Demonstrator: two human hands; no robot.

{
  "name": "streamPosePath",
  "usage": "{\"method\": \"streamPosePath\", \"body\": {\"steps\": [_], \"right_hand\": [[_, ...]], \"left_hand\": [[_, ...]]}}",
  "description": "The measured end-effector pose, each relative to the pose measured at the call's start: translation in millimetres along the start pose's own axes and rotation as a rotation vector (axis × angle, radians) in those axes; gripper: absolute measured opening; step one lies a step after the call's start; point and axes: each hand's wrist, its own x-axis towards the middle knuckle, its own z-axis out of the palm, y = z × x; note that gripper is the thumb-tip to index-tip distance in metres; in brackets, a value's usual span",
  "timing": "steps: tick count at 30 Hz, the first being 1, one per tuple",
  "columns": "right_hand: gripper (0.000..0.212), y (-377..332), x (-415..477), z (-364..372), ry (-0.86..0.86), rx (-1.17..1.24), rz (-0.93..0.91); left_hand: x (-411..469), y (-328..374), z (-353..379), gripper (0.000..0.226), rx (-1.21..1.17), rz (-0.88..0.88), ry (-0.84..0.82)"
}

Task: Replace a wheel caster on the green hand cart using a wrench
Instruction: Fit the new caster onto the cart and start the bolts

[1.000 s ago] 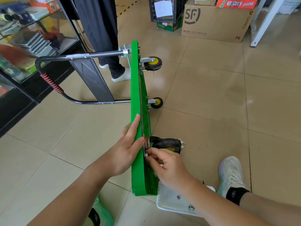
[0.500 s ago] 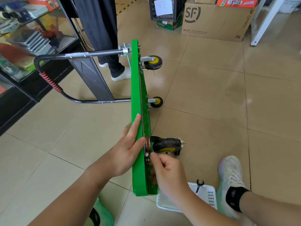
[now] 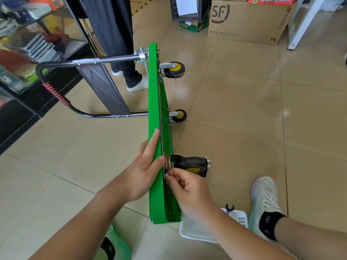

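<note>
Green hand cart (image 3: 154,109) stands on its long edge on the tiled floor (image 3: 244,119), deck vertical, underside facing right w/ the wheels sticking out sideways. Its black handle (image 3: 56,92) (red wrap on one bend) reaches out to the left, lower bar near the floor.

Left hand (image 3: 144,166): fingers straight, flat against the deck's smooth top face & upper edge, thumb tip at the rim just beside the near caster's orange ring. Holds nothing, just presses.

Right hand (image 3: 185,186): fingers curled, thumb & forefinger pinching a small pale part (image 3: 166,175) right at the underside where the near caster's plate meets the deck. Nut or bolt, can't tell; too small.

Near caster (image 3: 189,164): black wheel, yellow hub, lying horizontal off the deck, a loose-looking metal plate at its far right end. Two more casters further along the deck: one at the top far corner (image 3: 174,69), one lower, near the floor (image 3: 179,115).

White plastic basket (image 3: 199,231) sits on the floor just beside the cart's near corner, partly under the right forearm. Wrench (image 3: 229,208) pokes its open end up over the basket's far rim, untouched.

Right shoe (image 3: 264,199) beside the basket. Further back: another person's dark trousers (image 3: 120,34), an SF cardboard box (image 3: 247,21), a glass cabinet (image 3: 28,44) at left.
</note>
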Motion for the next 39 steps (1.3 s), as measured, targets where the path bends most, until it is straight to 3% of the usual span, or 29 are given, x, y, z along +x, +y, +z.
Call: {"method": "streamPosePath", "body": {"steps": [8,11,17,22,30,34,39], "right_hand": [[0.014,-3,-3,-1,0.021,0.262,0.193],[0.023,3,-2,-8,-0.001,0.155,0.069],[0.012,7,7,-11,-0.088,-0.248,-0.267],[0.012,7,8,-5,-0.073,-0.352,-0.361],[0.013,12,0,-2,0.032,-0.183,-0.242],[0.022,32,-24,-5,0.146,0.016,-0.049],[0.019,105,-57,-31,0.097,-0.099,0.308]], "left_hand": [[-2,2,-1,0.069,-0.002,-0.002,-0.004],[-1,2,0,0.069,0.007,-0.005,-0.005],[-1,1,2,0.068,-0.010,0.004,0.026],[-2,2,3,0.068,-0.014,0.005,0.041],[-3,3,1,0.068,-0.009,0.008,0.021],[-1,4,2,0.069,-0.010,0.005,-0.011],[0,1,2,0.068,-0.009,-0.002,-0.001]]}}
